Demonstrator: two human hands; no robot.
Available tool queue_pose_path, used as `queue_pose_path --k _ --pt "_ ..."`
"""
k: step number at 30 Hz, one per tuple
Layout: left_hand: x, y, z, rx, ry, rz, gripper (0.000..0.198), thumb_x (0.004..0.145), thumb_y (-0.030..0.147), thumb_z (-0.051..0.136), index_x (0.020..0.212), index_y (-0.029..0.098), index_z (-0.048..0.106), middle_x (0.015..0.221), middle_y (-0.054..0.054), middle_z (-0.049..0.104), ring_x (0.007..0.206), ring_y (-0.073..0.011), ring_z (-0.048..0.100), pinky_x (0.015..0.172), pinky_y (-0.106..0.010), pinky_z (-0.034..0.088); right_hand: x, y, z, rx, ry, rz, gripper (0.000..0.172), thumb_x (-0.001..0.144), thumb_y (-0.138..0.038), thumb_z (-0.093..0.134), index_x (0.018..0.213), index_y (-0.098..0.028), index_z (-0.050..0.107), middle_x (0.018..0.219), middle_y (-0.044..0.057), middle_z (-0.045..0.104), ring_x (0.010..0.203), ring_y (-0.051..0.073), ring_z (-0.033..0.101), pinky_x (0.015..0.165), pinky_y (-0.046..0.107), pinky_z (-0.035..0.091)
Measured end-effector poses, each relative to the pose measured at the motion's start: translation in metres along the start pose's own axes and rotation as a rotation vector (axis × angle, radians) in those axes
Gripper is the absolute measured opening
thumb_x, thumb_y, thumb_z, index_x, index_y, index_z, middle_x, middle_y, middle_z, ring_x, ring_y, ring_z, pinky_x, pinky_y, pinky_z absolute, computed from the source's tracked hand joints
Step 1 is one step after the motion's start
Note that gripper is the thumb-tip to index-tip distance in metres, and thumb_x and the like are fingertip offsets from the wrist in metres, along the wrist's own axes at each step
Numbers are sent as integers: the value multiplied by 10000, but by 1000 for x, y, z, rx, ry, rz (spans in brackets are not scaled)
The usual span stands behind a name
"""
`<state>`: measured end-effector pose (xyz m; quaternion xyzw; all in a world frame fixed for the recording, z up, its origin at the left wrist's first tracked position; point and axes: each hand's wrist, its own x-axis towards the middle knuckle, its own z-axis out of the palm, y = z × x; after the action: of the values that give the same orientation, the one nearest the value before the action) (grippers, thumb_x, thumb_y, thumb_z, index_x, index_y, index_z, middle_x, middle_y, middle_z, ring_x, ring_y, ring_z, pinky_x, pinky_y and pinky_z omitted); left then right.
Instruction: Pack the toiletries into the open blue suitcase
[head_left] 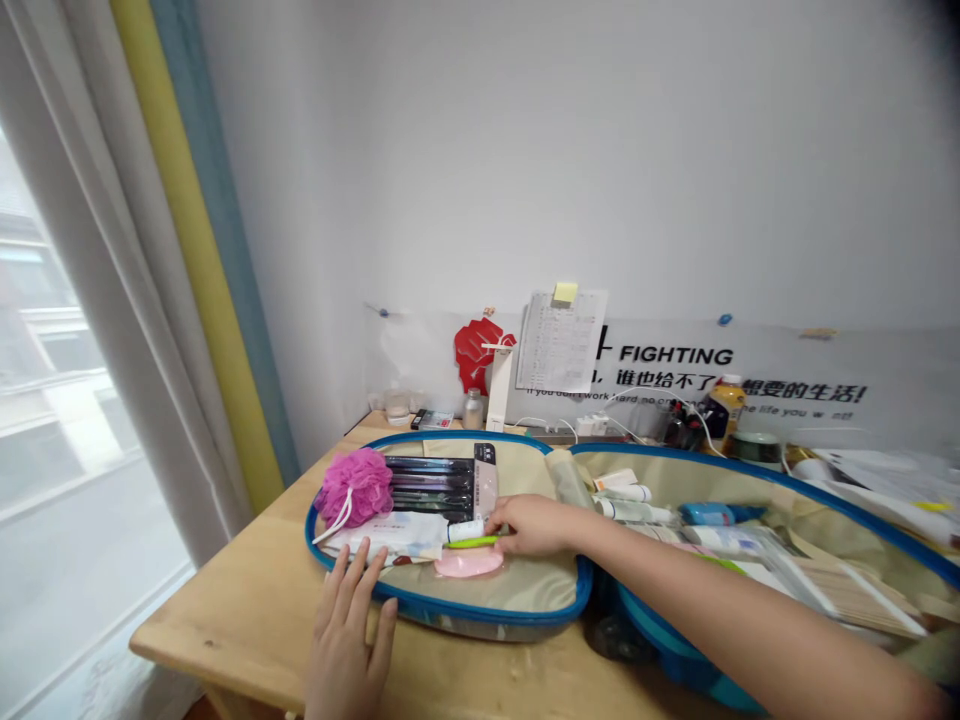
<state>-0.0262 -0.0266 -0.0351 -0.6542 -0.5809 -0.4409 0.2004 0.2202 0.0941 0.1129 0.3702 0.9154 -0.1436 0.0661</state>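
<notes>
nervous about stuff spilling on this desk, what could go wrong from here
The open case seems to hang past the table edge on its right side, so it could tip if the weight shifts that way. The small white tube by the right hand looks loose and could roll or slip among the other items.

Bright window [67, 400] daylight, warped edges.

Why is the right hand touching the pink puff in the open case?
It isn't touching the pink puff. The head view shows the right hand at a green handle, beside a white tube, in the open case.
</notes>
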Motion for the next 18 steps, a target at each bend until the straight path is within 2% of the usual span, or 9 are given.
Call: queue_pose_path --k 4,7,9,11,15,18 --pt "-1 0 0 5 4 -5 506 921 278 443 1424 248 401 1478 -96 437 1426 -271 295 1137 -494 302 -19 21 -29 25 106 80 318 848 -305 529 1112 -222 684 1187 56 661 1015 175 624 902 279 448" --pt "-1 -1 0 -1 0 2 510 920 275 447 1427 255 396 1471 -85 447 1428 -264 290 1138 -486 304 -46 53 -55 22 193 226 360 890 -323 424 1136 -205 659 1211 78 647 1045 201 606 907 311 437" --pt "-2 -2 1 -10 -4 4 512 920 274 449 1429 262 391 1464 -79 457 1428 -261 291 1140 -486 302 -66 76 -64 12 180 326 314 881 -323 454 1065 -182 667 1133 92 669 1009 212 606 882 338 444" --pt "-2 -2 1 -19 -9 -8 513 919 282 448 1428 266 392 1463 -77 458 1425 -266 296 1141 -493 299 -86 94 -60 11 88 398 243 854 -332 547 986 -164 663 1019 75 679 926 189 611 842 349 459" --pt "-2 -2 1 -20 -6 -20 512 914 296 450 1423 265 401 1460 -80 459 1424 -275 296 1138 -502 297 -118 113 -29 23 -142 481 254 820 -357 657 963 -149 633 951 23 647 844 138 599 798 346 492" --pt "-2 -2 2 -9 -9 -21 518 912 301 446 1426 260 397 1451 -85 469 1422 -276 300 1138 -501 296 -132 120 -8 22 -180 523 260 850 -366 627 1004 -157 619 999 32 633 890 143 593 827 357 493"
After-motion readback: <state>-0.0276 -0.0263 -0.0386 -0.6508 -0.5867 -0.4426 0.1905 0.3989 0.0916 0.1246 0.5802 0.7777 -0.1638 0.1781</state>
